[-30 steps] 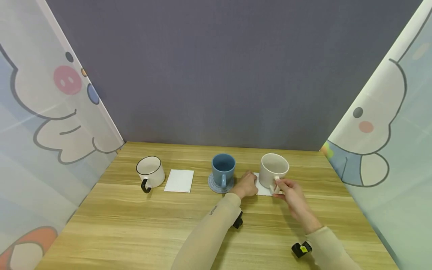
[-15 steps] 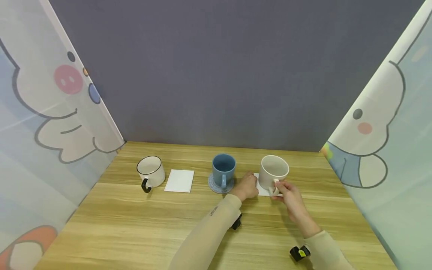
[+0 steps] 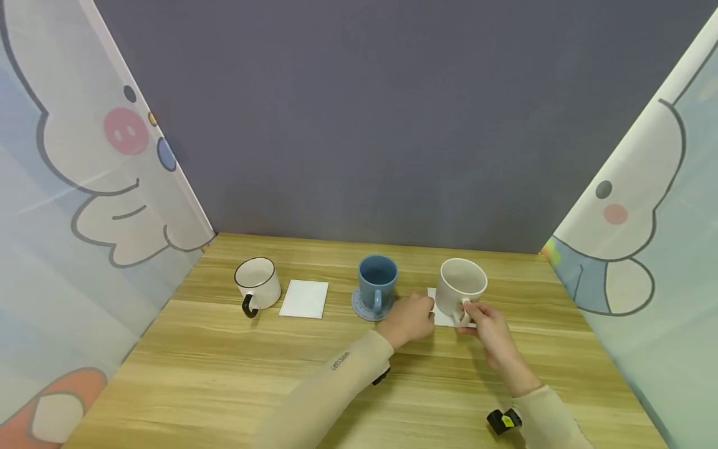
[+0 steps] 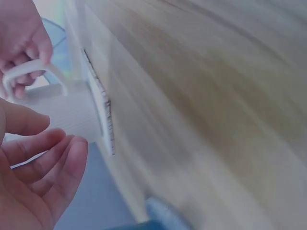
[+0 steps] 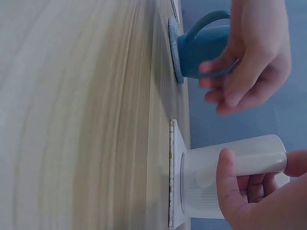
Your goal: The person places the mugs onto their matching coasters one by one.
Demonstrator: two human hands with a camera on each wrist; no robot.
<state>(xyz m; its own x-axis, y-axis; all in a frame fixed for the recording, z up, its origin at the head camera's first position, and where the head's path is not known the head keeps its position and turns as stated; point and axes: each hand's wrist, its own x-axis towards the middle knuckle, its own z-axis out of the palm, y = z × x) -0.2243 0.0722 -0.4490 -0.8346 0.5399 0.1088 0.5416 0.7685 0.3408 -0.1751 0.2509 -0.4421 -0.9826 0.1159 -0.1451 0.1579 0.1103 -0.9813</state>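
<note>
A white mug stands on a square white coaster, its handle toward me. My right hand pinches that handle; in the right wrist view the thumb lies along the handle of the mug. My left hand hovers just left of the coaster with nothing in it. Its fingers are loosely bent, as the left hand shows in the left wrist view. Beside it a blue mug sits on a round blue patterned coaster, partly behind the left hand.
At the left of the wooden table stands a white mug with a black rim and black handle. A second square white coaster lies to its right. A grey panel backs the table, with cartoon-printed sheets at both sides.
My left hand has drawn back from the edge of the square coaster. The right hand keeps its hold on the white mug's handle. The head view has shifted slightly.
</note>
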